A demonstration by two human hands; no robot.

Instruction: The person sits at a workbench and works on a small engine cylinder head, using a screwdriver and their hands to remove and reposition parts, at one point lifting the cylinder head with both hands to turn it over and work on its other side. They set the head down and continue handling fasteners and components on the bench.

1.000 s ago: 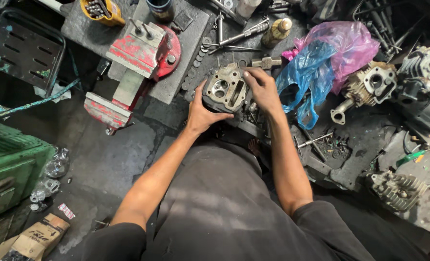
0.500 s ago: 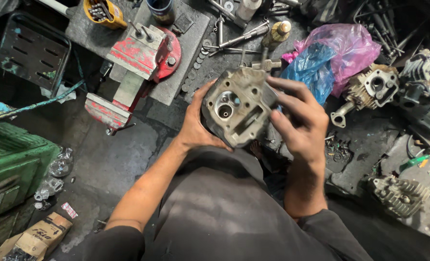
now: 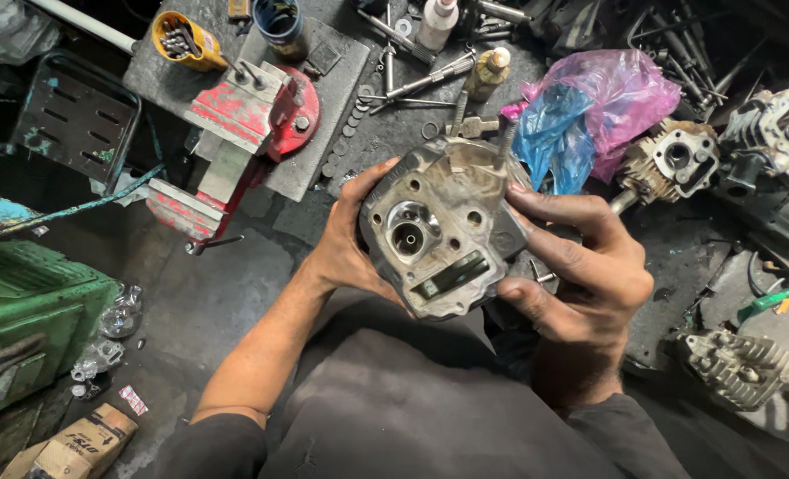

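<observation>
I hold a grey metal engine cylinder head (image 3: 439, 231) up in front of me with both hands, its flat machined face turned toward the camera. My left hand (image 3: 345, 239) cups its left edge, thumb over the top corner. My right hand (image 3: 580, 275) grips its right side, fingers spread across the edge. A stud (image 3: 503, 142) sticks up from the top right corner of the part. Round ports and a rectangular slot show on its face.
A red bench vise (image 3: 235, 142) stands on the dirty workbench at the left. Pink and blue plastic bags (image 3: 589, 106), other engine heads (image 3: 678, 160), a finned cylinder (image 3: 736, 364), loose tools, a yellow cup of bits (image 3: 181, 40) and a green box (image 3: 22, 328) surround me.
The cylinder head lay on the bench under both hands a second ago. I have lifted it off the bench, brought it toward me and tilted its face up.
</observation>
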